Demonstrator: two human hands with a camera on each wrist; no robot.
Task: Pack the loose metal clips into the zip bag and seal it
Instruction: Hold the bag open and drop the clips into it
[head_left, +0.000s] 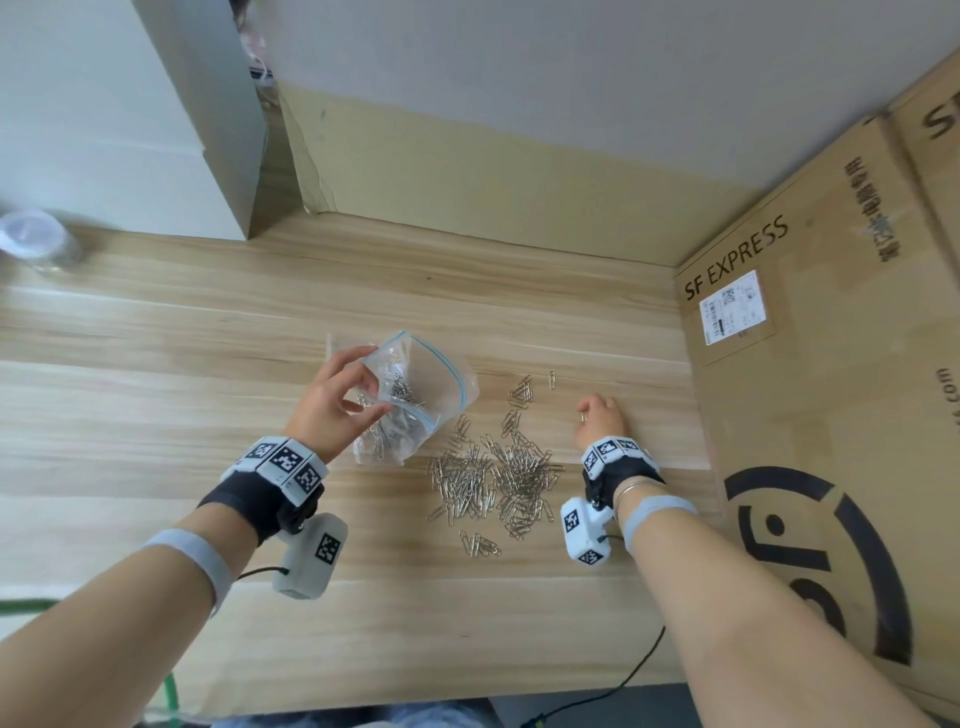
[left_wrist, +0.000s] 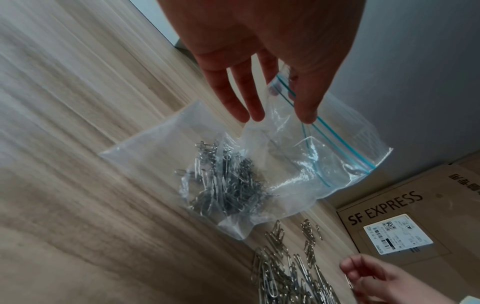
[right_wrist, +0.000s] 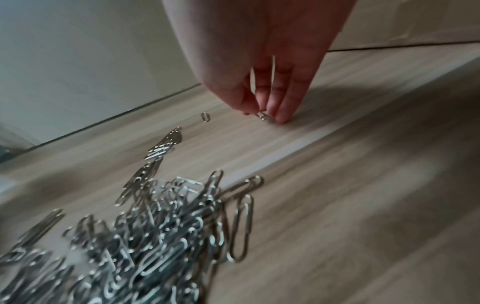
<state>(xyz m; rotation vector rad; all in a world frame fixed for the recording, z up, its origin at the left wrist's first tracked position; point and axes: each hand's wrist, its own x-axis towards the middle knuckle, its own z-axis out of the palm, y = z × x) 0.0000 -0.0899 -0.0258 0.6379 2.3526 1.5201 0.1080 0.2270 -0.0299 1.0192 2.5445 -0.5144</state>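
Left hand (head_left: 337, 400) is pinching the rim of the zip bag (head_left: 415, 395) between thumb and fingers, holding the mouth open and lifted while the bag's bottom, already loaded with a wad of paper clips, is resting on the wooden table (head_left: 156, 364) near its middle. Right hand (head_left: 600, 418) is reaching toward the table's right edge, just beside the SF Express cardboard box (head_left: 831, 415), fingertips (right_wrist: 281, 117) closing on a stray paper clip (right_wrist: 263, 116) lying flat on the wood; the pinch looks made but the clip is not yet lifted. The main loose clip pile (head_left: 493, 478) is sitting between the two hands, toward the near edge, with a small cluster (head_left: 522, 389) and a single clip (head_left: 551, 379) farther back. Judging the step as gathering strays, roughly half the clips still out. To do it well: slide a nail under the clip's loop since it is lying flat, keep the bag mouth wide and tilted toward the right hand, then sweep the big pile in handfuls instead of one by one. Risk: tangled clips snagging on the blue zip track and blocking the seal.
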